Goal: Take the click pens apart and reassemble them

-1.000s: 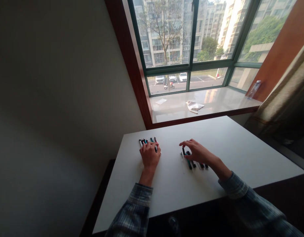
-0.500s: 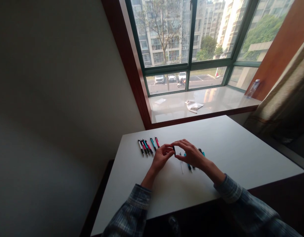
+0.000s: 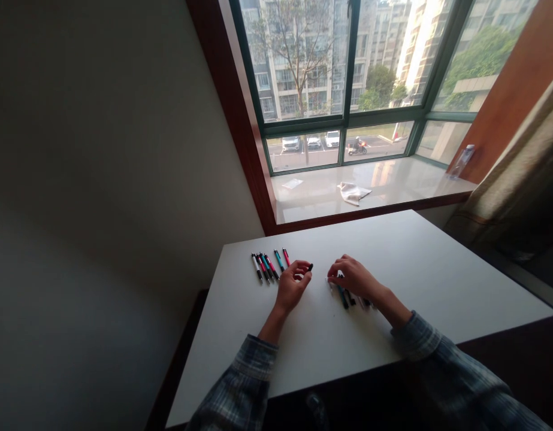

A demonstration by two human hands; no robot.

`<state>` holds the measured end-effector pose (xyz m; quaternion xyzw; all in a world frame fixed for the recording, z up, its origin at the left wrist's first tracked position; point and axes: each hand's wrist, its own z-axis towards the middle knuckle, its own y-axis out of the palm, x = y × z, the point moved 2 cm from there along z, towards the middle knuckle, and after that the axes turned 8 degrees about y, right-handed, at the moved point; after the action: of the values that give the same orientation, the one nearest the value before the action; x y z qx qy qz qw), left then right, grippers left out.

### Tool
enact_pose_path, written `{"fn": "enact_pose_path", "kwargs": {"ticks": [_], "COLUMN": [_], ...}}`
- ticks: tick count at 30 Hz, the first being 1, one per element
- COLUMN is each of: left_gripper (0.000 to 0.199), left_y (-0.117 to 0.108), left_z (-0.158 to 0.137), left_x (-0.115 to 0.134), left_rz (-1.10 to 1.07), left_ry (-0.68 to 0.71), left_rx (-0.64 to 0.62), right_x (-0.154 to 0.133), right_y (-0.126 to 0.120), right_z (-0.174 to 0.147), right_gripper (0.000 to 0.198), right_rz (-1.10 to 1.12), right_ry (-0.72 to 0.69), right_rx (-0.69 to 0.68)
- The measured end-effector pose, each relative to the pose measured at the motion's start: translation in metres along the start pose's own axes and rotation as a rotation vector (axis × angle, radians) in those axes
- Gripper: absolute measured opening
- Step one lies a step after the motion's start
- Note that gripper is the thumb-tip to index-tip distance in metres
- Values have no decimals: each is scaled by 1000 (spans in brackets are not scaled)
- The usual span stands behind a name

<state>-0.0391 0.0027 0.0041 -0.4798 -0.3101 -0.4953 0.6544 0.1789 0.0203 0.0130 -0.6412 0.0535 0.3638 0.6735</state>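
Between the thumb and fingers of my left hand (image 3: pixel 290 288) is a small black pen grip (image 3: pixel 310 267), held just above the white table. My right hand (image 3: pixel 356 280) bends down over loose pen parts, its fingers drawn together at the upper end of a thin whitish rod (image 3: pixel 329 285). Whether the fingertips grip that rod is hidden. Under the right palm lie teal and black pen barrels (image 3: pixel 343 297) and other pieces, partly covered. Left of my left hand, several pens with white, red and teal bodies (image 3: pixel 263 267) lie side by side.
The white table (image 3: pixel 240 341) meets a wall on the left and a window sill (image 3: pixel 312 206) at the back. A crumpled cloth (image 3: pixel 353 193), a paper piece (image 3: pixel 293 184) and a clear bottle (image 3: pixel 462 161) are on the sill. A curtain (image 3: pixel 505 161) hangs at the right.
My hands have come apart. The right one has let go of the black grip and dropped to the loose parts; the left keeps the grip, now tilted.
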Motion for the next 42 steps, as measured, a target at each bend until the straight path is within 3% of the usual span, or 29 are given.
{"fn": "enact_pose_path", "kwargs": {"ticks": [5,8,11,20,27,34,42], "left_gripper": [19,19,20,18,17,17,17], "left_y": [0,0,2,2,4,4,5], "left_z": [-2,-3,-3,-3,-3,-4,-4], "left_x": [8,10,12,13,12,12,11], "left_rz": [127,161,160,181,240,262,310], "left_ry": [119,158,168,176,262,288,343], "left_rx": [-7,-26,-51,-77,-68,-79,-79], "right_x": [1,5,7,4,-6,-6,-5], "right_y": [-2,4,11,19,9,10,12], "right_z": [8,11,12,11,4,3,2], "right_gripper": [25,34,36,30,23,19,25], "right_rz": [407,715,831,730,479,351,182], "right_ry": [108,140,136,72,31,-33,-85], "right_rx": [152,151,133,69,154,141,154]}}
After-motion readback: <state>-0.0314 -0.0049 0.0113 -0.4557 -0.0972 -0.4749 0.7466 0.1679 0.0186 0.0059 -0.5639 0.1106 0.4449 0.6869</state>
